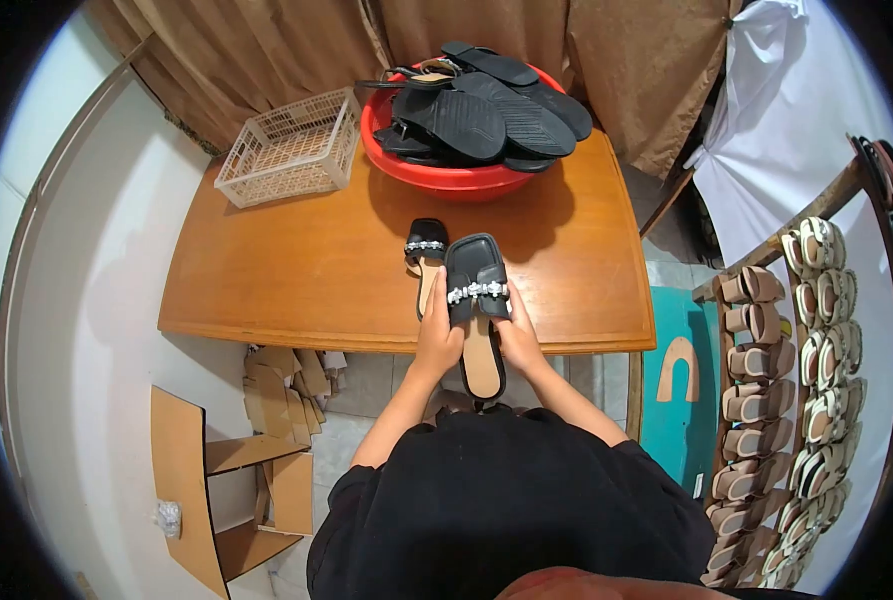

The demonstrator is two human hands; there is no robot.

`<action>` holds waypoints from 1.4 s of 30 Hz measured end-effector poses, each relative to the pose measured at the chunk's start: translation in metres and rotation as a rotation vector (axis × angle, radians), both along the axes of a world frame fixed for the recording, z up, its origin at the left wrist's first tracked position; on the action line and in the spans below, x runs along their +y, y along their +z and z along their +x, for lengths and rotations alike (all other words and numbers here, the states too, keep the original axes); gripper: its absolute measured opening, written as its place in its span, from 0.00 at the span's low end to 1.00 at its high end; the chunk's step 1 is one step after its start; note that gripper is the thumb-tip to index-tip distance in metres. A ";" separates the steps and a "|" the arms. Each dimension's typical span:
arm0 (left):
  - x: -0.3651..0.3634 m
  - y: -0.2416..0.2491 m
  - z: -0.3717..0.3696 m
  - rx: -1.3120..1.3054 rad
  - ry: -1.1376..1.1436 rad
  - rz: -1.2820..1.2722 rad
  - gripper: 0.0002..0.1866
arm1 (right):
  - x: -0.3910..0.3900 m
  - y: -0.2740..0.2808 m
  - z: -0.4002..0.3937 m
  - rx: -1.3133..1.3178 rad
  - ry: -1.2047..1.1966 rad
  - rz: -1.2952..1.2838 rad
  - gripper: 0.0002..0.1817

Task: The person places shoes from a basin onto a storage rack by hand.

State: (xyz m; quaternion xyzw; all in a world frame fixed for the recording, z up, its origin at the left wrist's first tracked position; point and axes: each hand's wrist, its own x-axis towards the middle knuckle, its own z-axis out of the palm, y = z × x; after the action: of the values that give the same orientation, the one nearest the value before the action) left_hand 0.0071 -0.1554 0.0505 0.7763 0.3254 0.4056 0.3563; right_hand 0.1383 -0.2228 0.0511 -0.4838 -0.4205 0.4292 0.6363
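Note:
A black sandal (477,262) with a beige insole and a jewelled band across its strap is held up between both hands at the table's front edge. My left hand (438,325) grips its left side, and my right hand (517,328) grips the right side near the strap. The toe points away from me and the heel toward my body. Just left of it, a second black sandal (427,248) with a similar jewelled band lies on the wooden table (286,265), partly hidden by my left hand.
A red basin (446,178) heaped with black sandals stands at the table's back, beside a white plastic basket (286,150). Racks of beige sandals (756,400) line the right. A cardboard-coloured shelf (181,480) and stacked brown pieces (281,390) are at the lower left.

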 end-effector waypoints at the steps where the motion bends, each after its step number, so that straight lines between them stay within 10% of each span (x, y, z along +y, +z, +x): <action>1: 0.004 -0.004 -0.003 -0.079 -0.065 -0.168 0.37 | 0.004 -0.001 -0.004 0.184 -0.004 -0.095 0.34; 5: 0.015 -0.028 -0.013 -0.369 -0.092 -0.274 0.33 | 0.038 -0.004 -0.015 -0.743 -0.332 0.236 0.42; 18: 0.164 -0.101 -0.152 -0.223 -0.098 -0.364 0.33 | 0.182 -0.053 -0.130 -0.899 0.134 0.140 0.37; 27: 0.228 -0.122 -0.181 0.261 0.015 -0.246 0.32 | 0.230 -0.101 -0.158 -0.870 -0.143 -0.023 0.37; 42: 0.275 -0.137 -0.157 0.208 0.017 -0.070 0.30 | 0.275 -0.125 -0.163 -1.010 -0.139 -0.120 0.36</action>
State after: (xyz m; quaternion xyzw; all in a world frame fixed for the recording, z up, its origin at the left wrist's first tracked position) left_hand -0.1503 0.1192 -0.0864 0.7986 0.3810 0.3141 0.3442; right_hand -0.0250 0.0526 -0.0742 -0.6934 -0.6169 0.1218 0.3518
